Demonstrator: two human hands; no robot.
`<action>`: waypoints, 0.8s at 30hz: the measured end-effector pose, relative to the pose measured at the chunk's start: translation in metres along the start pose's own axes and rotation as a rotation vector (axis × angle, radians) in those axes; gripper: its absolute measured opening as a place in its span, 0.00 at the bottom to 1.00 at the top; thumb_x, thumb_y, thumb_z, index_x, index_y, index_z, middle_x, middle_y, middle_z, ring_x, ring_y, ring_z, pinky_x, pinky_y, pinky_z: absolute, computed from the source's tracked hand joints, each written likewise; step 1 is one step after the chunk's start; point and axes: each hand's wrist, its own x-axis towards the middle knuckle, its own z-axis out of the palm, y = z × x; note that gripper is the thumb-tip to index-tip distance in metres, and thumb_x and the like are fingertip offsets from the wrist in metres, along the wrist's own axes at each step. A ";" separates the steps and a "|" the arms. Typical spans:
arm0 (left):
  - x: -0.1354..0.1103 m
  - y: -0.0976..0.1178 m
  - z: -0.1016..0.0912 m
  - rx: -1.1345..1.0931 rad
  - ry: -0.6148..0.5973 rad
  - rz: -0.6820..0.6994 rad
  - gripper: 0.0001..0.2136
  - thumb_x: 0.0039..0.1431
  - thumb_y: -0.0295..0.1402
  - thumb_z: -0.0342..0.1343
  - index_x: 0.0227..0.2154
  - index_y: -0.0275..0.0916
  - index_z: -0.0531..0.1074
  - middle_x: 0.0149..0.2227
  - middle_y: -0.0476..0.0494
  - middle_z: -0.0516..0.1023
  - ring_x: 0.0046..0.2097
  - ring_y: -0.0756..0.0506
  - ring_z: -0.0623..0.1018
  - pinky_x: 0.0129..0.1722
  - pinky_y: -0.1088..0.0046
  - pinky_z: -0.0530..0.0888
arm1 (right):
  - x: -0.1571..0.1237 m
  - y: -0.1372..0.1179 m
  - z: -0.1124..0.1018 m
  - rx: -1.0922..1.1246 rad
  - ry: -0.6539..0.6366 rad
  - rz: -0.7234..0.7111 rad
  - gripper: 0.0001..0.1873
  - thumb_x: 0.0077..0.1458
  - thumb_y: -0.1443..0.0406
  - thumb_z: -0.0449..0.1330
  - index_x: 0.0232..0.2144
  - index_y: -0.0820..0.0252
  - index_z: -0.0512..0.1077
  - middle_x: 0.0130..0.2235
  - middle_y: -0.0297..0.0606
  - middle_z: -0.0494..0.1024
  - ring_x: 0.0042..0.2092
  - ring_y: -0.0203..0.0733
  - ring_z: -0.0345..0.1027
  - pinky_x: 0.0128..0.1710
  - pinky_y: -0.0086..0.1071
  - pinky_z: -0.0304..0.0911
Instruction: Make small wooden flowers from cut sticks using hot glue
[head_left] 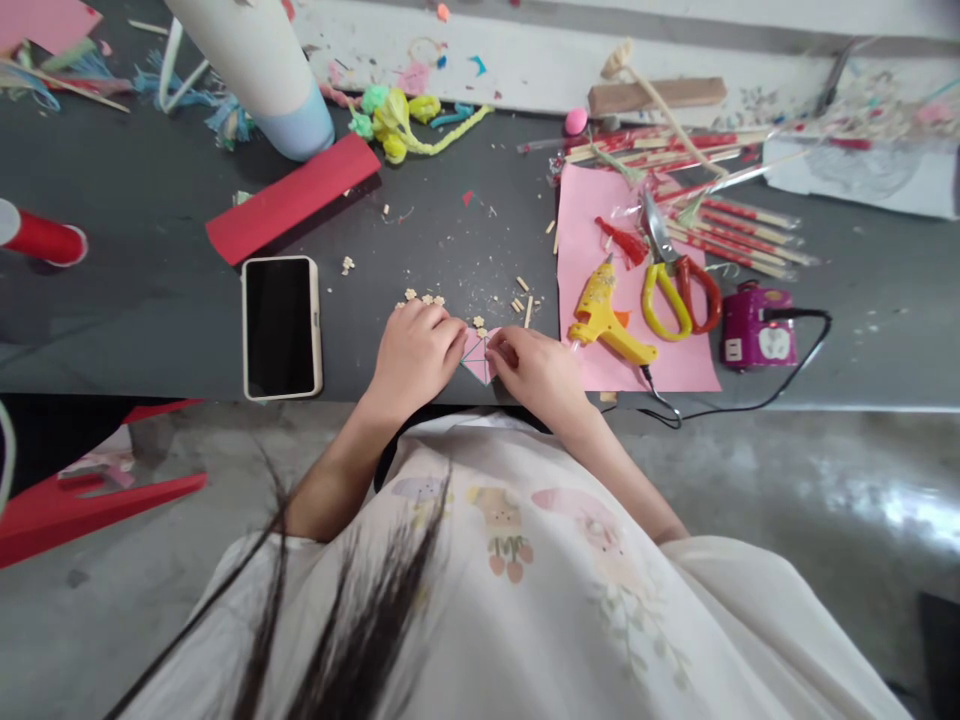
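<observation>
A small pink paper piece (475, 362) with teal lines on it lies at the table's front edge between my hands. My left hand (420, 350) rests palm down with curled fingers, its thumb side against the paper's left edge. Over the paper's right side, my right hand (538, 368) has thumb and forefinger pinched together; whatever is between those fingertips is too small to make out. Just beyond the paper sit tiny pale flower-shaped pieces (479, 322). More flower pieces (427, 299) lie past my left knuckles. Short cut sticks (529, 311) are scattered beyond my right hand.
On the right, a pink sheet (686, 365) bears a yellow glue gun (609, 318) and scissors (666, 265). A cord runs to a purple box (759, 328). Left stand a phone (279, 328), red roll (292, 198), thread spool (45, 236) and white-blue bottle (262, 75).
</observation>
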 end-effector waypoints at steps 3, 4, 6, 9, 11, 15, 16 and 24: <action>0.004 0.000 -0.002 0.001 -0.019 0.007 0.14 0.66 0.37 0.47 0.41 0.38 0.77 0.39 0.39 0.76 0.45 0.39 0.71 0.45 0.61 0.67 | 0.003 -0.002 0.000 0.011 0.013 0.029 0.12 0.62 0.61 0.53 0.43 0.60 0.72 0.35 0.40 0.80 0.36 0.43 0.72 0.32 0.31 0.54; 0.005 0.000 -0.003 0.001 -0.027 0.009 0.14 0.66 0.36 0.47 0.42 0.38 0.77 0.40 0.39 0.76 0.45 0.39 0.71 0.45 0.60 0.67 | 0.004 -0.003 0.000 0.008 0.015 0.034 0.13 0.62 0.61 0.53 0.44 0.60 0.72 0.36 0.40 0.80 0.37 0.43 0.73 0.32 0.32 0.55; 0.010 0.001 -0.004 0.003 -0.043 0.016 0.13 0.66 0.36 0.48 0.43 0.38 0.77 0.40 0.39 0.76 0.45 0.39 0.71 0.45 0.60 0.67 | 0.007 -0.005 0.001 -0.005 0.014 0.043 0.14 0.62 0.60 0.53 0.45 0.60 0.71 0.37 0.41 0.81 0.37 0.44 0.73 0.32 0.32 0.55; 0.017 0.001 -0.005 0.012 -0.066 0.054 0.12 0.65 0.34 0.49 0.42 0.38 0.77 0.40 0.39 0.76 0.45 0.39 0.71 0.44 0.60 0.68 | 0.010 -0.009 0.003 -0.037 0.018 0.067 0.14 0.62 0.60 0.53 0.45 0.60 0.72 0.37 0.41 0.81 0.37 0.45 0.74 0.31 0.32 0.54; 0.021 0.001 -0.004 0.024 -0.078 0.081 0.12 0.64 0.34 0.50 0.41 0.37 0.77 0.40 0.39 0.76 0.45 0.38 0.71 0.43 0.60 0.68 | 0.011 -0.010 0.004 -0.049 0.025 0.080 0.14 0.63 0.59 0.53 0.44 0.59 0.73 0.38 0.40 0.82 0.37 0.45 0.74 0.30 0.32 0.53; 0.027 0.001 -0.003 0.045 -0.098 0.112 0.12 0.64 0.34 0.50 0.41 0.37 0.77 0.39 0.39 0.76 0.44 0.38 0.72 0.41 0.61 0.68 | 0.011 -0.008 0.008 -0.031 0.045 0.090 0.14 0.63 0.59 0.52 0.42 0.59 0.74 0.37 0.39 0.82 0.37 0.44 0.74 0.30 0.32 0.53; 0.028 0.001 -0.003 0.047 -0.104 0.115 0.12 0.64 0.34 0.50 0.41 0.37 0.77 0.39 0.38 0.76 0.45 0.38 0.72 0.41 0.61 0.68 | 0.011 -0.008 0.008 -0.026 0.050 0.090 0.14 0.63 0.59 0.52 0.42 0.59 0.74 0.37 0.39 0.82 0.37 0.44 0.74 0.30 0.32 0.53; 0.030 0.001 -0.004 0.056 -0.126 0.111 0.12 0.65 0.34 0.50 0.38 0.36 0.78 0.39 0.38 0.76 0.45 0.38 0.72 0.41 0.60 0.68 | 0.013 -0.007 0.012 -0.047 0.083 0.085 0.14 0.63 0.59 0.52 0.40 0.60 0.74 0.36 0.40 0.82 0.36 0.45 0.75 0.28 0.32 0.51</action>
